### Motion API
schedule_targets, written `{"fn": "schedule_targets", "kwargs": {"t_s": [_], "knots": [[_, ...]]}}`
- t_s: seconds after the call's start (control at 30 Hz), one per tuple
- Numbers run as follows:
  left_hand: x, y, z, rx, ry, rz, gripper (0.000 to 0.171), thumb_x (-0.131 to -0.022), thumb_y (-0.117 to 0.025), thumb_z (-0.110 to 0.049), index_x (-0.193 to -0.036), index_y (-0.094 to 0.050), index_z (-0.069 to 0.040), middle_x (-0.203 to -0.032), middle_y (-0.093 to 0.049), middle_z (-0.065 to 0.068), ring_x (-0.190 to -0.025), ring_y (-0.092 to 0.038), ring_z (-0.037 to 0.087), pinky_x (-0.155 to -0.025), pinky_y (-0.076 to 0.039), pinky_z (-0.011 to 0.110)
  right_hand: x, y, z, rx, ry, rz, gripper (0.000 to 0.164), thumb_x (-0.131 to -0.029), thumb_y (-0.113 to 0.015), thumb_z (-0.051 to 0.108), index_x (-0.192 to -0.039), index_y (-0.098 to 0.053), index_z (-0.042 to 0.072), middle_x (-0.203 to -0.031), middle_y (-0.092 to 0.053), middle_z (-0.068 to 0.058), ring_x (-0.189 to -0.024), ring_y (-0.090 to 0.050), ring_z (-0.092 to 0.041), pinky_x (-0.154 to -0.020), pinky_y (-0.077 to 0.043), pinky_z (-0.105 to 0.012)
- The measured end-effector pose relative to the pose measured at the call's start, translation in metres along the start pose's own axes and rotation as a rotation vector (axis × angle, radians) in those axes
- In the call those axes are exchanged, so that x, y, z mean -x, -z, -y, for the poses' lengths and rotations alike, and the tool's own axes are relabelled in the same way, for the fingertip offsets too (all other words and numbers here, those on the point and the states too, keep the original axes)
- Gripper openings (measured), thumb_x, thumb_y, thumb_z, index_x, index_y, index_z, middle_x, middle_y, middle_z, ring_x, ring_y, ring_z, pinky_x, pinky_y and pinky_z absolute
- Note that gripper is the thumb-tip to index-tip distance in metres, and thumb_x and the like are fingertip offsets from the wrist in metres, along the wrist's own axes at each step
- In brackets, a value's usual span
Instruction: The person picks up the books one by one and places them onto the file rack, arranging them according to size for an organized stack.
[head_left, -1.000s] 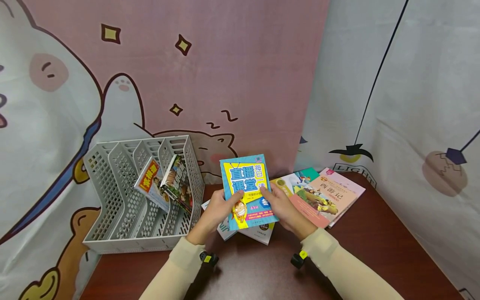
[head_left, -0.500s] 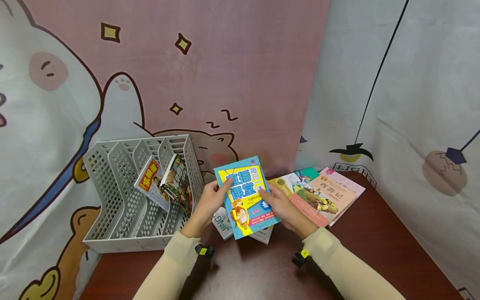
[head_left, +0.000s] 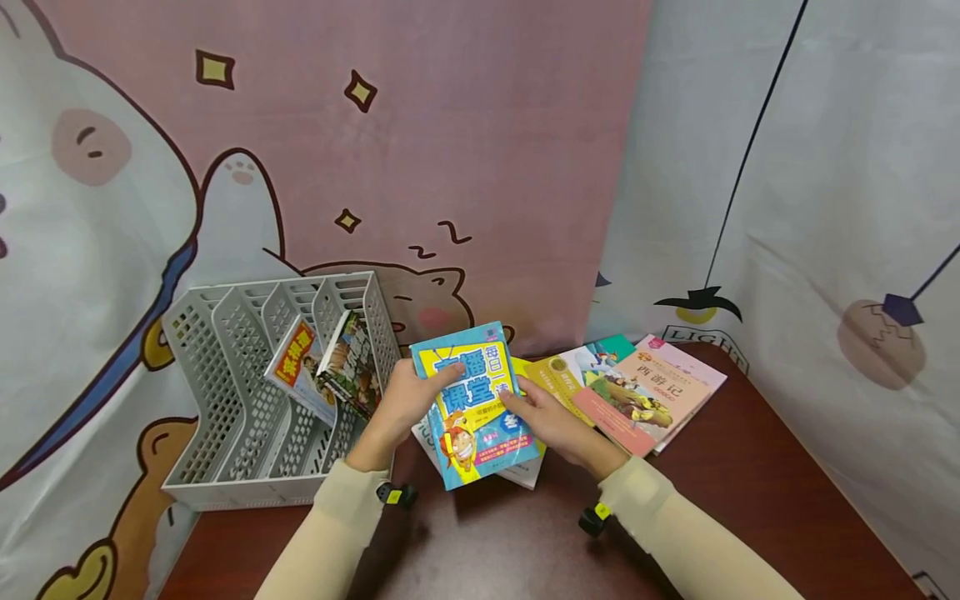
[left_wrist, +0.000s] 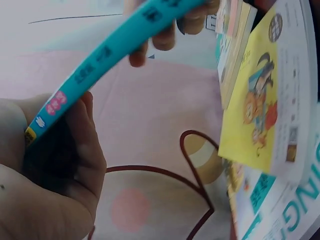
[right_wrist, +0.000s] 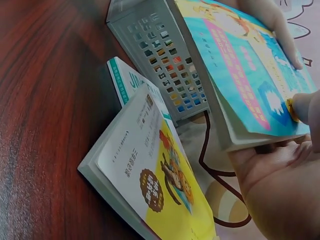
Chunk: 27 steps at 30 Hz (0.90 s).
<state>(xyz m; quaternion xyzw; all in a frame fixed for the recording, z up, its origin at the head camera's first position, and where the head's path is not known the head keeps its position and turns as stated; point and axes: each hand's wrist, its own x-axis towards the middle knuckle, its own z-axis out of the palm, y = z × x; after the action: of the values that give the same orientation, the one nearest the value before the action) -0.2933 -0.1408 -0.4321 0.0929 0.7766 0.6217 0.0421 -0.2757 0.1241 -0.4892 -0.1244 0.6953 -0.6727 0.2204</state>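
Both hands hold a blue and yellow paperback book (head_left: 476,408) over the table, its front cover facing up and its top leaning left. My left hand (head_left: 408,400) grips the left edge, thumb lying on the cover. At the right edge, my right hand (head_left: 551,421) pinches the book with its thumb on top and fingers beneath. The left wrist view shows the turquoise spine (left_wrist: 95,70) lying in the left hand. In the right wrist view the cover's lower corner lifts slightly from the pages. Beneath it lie a yellow and white book (right_wrist: 150,170) and a white book lettered JING (right_wrist: 135,82).
A grey perforated book rack (head_left: 247,496) stands at the left, with a red and yellow titled book (head_left: 296,362) and a dark illustrated book (head_left: 352,367) leaning in its right slots. A pink book (head_left: 656,387) lies over others on the brown table (head_left: 750,500), before a cartoon-printed cloth.
The blue and yellow book has moved left and slightly down, tilting with its top to the left. My left hand moved left with it; the right hand stayed at its right edge.
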Motion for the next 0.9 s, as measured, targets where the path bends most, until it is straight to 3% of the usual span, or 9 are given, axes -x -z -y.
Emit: {"fn": "schedule_targets", "kwargs": {"t_s": [0.13,0.33,0.47,0.6,0.73,0.9], "knots": [[0.003,0.008,-0.006,-0.040,-0.029,-0.005,0.038,-0.102,-0.081,-0.044,-0.115,-0.082,-0.009,-0.096,-0.085,0.013,-0.076,-0.084,0.029,-0.069,-0.069,0.042,-0.002,-0.003,-0.003,0.040,0.004,0.006,0.066,-0.112,-0.056,0.058,-0.166,-0.041,0.024,-0.129,-0.080,-0.011,-0.104,-0.082,-0.025,-0.091,-0.068,-0.039],[0.008,0.025,-0.006,-0.062,-0.025,-0.073,0.043,-0.100,-0.082,-0.049,-0.116,-0.082,-0.010,-0.098,-0.086,0.013,-0.077,-0.085,0.029,-0.069,-0.069,0.039,-0.003,-0.012,-0.008,0.102,0.002,0.075,0.058,-0.114,-0.058,0.052,-0.160,-0.051,0.018,-0.126,-0.081,-0.009,-0.103,-0.081,-0.026,-0.093,-0.068,-0.043],[0.015,0.037,-0.007,-0.072,-0.024,-0.086,0.045,-0.100,-0.081,-0.051,-0.115,-0.082,-0.009,-0.098,-0.086,0.013,-0.077,-0.084,0.029,-0.070,-0.069,0.039,-0.002,-0.018,-0.009,0.086,-0.017,0.158,0.051,-0.116,-0.056,0.045,-0.155,-0.055,0.013,-0.125,-0.080,-0.016,-0.104,-0.082,-0.035,-0.091,-0.069,-0.047],[0.022,0.049,-0.014,-0.099,-0.039,-0.112,0.046,-0.101,-0.080,-0.052,-0.118,-0.081,-0.009,-0.098,-0.086,0.014,-0.076,-0.084,0.029,-0.070,-0.069,0.040,-0.002,-0.023,-0.009,0.080,-0.041,0.187,0.045,-0.117,-0.057,0.042,-0.150,-0.059,0.012,-0.129,-0.077,-0.026,-0.104,-0.082,-0.039,-0.089,-0.070,-0.047],[0.030,0.063,-0.020,-0.133,-0.048,-0.170,0.049,-0.101,-0.080,-0.052,-0.123,-0.077,-0.008,-0.097,-0.085,0.015,-0.073,-0.084,0.027,-0.067,-0.069,0.041,-0.005,-0.033,-0.010,0.057,-0.056,0.196,0.041,-0.117,-0.057,0.038,-0.147,-0.063,0.011,-0.131,-0.074,-0.028,-0.099,-0.082,-0.035,-0.087,-0.070,-0.050],[0.043,0.084,-0.025,-0.178,-0.047,-0.230,0.053,-0.100,-0.080,-0.053,-0.127,-0.076,-0.007,-0.097,-0.085,0.014,-0.071,-0.084,0.025,-0.064,-0.068,0.040,-0.010,-0.053,-0.010,0.013,-0.098,0.212,0.049,-0.116,-0.058,0.036,-0.151,-0.054,0.001,-0.131,-0.075,-0.029,-0.094,-0.084,-0.031,-0.086,-0.069,-0.051]]}}
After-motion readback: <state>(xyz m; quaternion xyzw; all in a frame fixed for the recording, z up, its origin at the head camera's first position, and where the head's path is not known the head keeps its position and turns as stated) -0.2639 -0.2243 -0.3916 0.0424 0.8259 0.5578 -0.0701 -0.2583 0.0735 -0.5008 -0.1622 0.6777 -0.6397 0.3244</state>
